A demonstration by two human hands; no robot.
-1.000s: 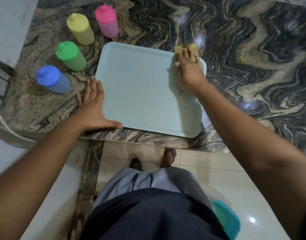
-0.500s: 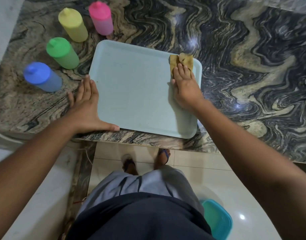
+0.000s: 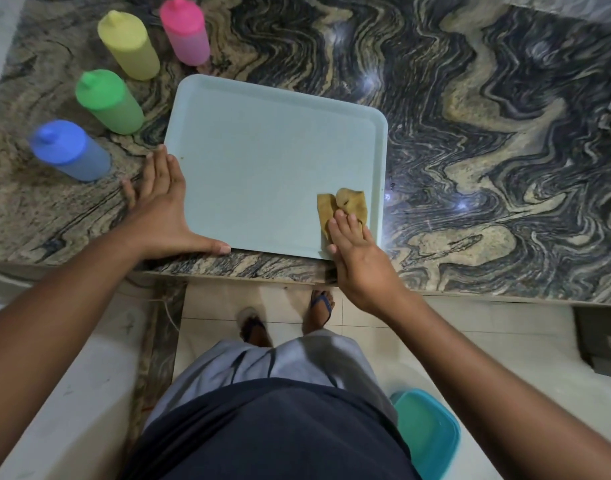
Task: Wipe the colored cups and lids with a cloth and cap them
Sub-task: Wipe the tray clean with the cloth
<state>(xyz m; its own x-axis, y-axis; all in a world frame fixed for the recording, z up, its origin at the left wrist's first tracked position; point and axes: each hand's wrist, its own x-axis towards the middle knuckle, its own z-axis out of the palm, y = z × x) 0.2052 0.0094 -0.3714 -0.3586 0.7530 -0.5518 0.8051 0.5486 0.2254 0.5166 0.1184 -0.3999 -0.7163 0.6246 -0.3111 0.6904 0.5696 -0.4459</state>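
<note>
Four capped cups stand upright on the marbled worktop (image 3: 470, 133), to the left of the tray, in a curved row. The blue cup (image 3: 70, 150) is nearest me, then the green cup (image 3: 110, 102), then the yellow cup (image 3: 129, 45), with the pink cup (image 3: 184, 29) farthest back. Each wears a lid of its own colour with a small spout on top. One tray (image 3: 262, 150), pale blue-green, rectangular with rounded corners and a low raised rim, lies flat close to the worktop's front edge. One cloth (image 3: 344, 206), mustard-brown and crumpled, lies on the tray at its near right corner, just inside the rim. My hands, two. The left hand (image 3: 158, 206) lies flat, palm down on the worktop, with its fingers straight and close together. Its side rests against the tray's left edge, and the thumb is spread out along the tray's near edge; it holds nothing. The right hand (image 3: 359, 261) has straight fingers laid on the near part of the cloth, pressing it to the tray and not curled round it. Its wrist hangs past the worktop's front edge. Below the worktop is a tiled floor (image 3: 228, 303), with my feet in sandals (image 3: 320, 302). One teal container (image 3: 425, 434) sits on the floor at my right.
</note>
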